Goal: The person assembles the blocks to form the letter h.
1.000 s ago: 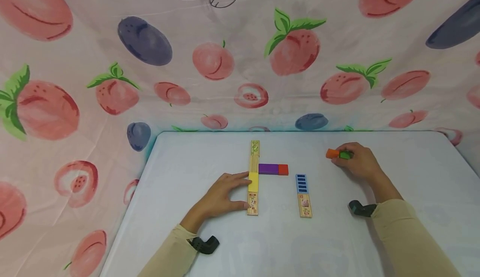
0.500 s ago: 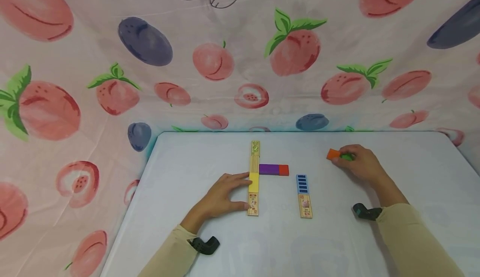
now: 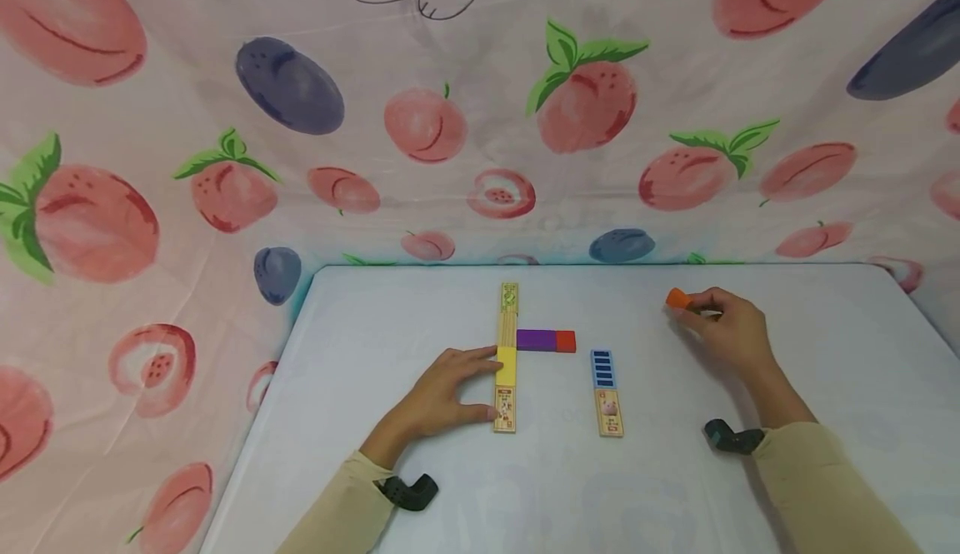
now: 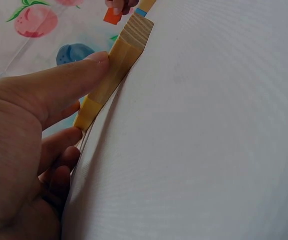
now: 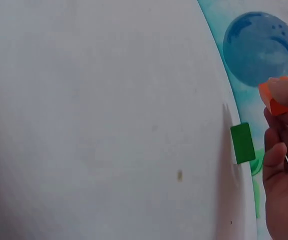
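my left hand (image 3: 442,391) is pressing flat against the long wooden strip (image 3: 507,354), thumb and fingers steadying it on the worktop (image 3: 375,329). purple and red blocks (image 3: 546,340) are lying against its right edge. my right hand (image 3: 723,329) is pinching the orange block (image 3: 678,298) off the surface; only the right wrist view is showing the green block (image 5: 242,143) lying beneath.

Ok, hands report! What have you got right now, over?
Left hand touches the long wooden strip. Right hand pinches the orange block, lifted. Green block lies on the table. Nothing in the way.
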`<state>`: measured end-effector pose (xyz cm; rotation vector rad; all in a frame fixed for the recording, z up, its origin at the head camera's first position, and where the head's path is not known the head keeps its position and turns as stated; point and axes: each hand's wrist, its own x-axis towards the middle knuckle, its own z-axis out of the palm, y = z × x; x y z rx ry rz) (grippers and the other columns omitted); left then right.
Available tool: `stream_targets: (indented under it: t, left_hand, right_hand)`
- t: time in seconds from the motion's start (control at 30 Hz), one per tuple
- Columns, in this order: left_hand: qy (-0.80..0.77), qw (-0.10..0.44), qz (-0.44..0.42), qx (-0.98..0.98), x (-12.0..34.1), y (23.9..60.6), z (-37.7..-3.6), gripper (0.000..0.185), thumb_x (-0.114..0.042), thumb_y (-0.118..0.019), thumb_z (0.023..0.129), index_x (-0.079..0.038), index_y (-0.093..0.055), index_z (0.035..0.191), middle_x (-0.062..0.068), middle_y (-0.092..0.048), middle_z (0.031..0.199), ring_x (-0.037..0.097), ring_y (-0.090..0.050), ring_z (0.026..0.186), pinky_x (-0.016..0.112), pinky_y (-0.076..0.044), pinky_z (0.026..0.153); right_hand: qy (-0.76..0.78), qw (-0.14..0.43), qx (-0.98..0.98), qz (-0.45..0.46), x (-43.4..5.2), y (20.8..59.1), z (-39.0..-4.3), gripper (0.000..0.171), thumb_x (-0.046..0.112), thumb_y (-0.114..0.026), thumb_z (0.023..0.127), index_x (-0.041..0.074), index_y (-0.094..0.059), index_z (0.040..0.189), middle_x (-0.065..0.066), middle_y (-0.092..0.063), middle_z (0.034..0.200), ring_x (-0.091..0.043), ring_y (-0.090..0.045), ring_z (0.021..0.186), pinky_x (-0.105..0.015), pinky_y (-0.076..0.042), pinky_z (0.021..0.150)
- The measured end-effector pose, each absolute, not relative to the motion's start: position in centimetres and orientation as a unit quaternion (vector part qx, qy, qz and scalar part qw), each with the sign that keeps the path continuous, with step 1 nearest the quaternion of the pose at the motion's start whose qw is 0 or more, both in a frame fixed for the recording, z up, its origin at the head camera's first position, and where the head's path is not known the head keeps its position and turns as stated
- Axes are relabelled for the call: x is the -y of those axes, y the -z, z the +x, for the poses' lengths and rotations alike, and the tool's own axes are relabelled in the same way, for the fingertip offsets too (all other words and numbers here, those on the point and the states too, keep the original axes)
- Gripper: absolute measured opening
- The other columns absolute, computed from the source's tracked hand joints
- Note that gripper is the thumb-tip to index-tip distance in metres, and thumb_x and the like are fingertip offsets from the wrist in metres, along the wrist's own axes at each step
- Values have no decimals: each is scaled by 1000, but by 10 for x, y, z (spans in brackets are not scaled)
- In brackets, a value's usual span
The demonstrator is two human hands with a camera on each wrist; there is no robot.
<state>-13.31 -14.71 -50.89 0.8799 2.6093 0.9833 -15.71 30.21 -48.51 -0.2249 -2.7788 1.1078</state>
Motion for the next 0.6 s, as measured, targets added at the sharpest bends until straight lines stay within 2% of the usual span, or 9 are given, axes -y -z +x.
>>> stream_targets:
  t: [0.1, 0.27, 0.37, 0.47, 0.6]
  left_hand:
    - [-335, 108, 299, -887, 147, 509, -133, 66, -46, -81, 84, -26, -60, 143, -11, -43, 160, 16, -45, 138, 47, -40, 114]
    - [-334, 107, 300, -887, 147, 509, -133, 66, -47, -81, 84, -26, -60, 143, -11, -43, 160, 15, -45, 136, 47, -41, 113]
    - [-335, 106, 301, -886, 148, 509, -133, 66, -47, -81, 84, -26, -60, 143, -11, -44, 160, 15, -46, 136, 47, -41, 112]
    - [-337, 104, 304, -885, 148, 509, -133, 66, -47, -81, 84, -25, -61, 143, -10, -44, 160, 15, -46, 136, 47, -41, 112]
    - [-337, 103, 304, -885, 147, 509, -133, 66, -47, -81, 84, -25, -61, 143, -11, -44, 160, 15, -46, 136, 47, -41, 113]
  right_hand:
    - [-374, 83, 922, -58, -295, 483, -156, 26, 24, -73, 95, 2, -69, 108, -23, -71, 112, -30, -63, 95, -8, -43, 68]
    - [-387, 74, 918, -42, -285, 480, -155, 24, 21, -75, 94, 3, -67, 108, -21, -71, 110, -19, -63, 88, -10, -49, 66]
    - [-405, 56, 912, -26, -280, 479, -155, 33, 21, -75, 94, 5, -63, 120, -22, -71, 115, -20, -67, 93, -9, -51, 69]
    - [-423, 32, 906, -8, -277, 478, -155, 43, 19, -72, 96, 12, -58, 136, -22, -68, 121, -27, -67, 103, -9, -51, 73]
    - [-440, 4, 898, 5, -272, 476, -154, 40, 21, -67, 100, 17, -60, 139, -18, -64, 130, -31, -61, 111, -12, -52, 76]
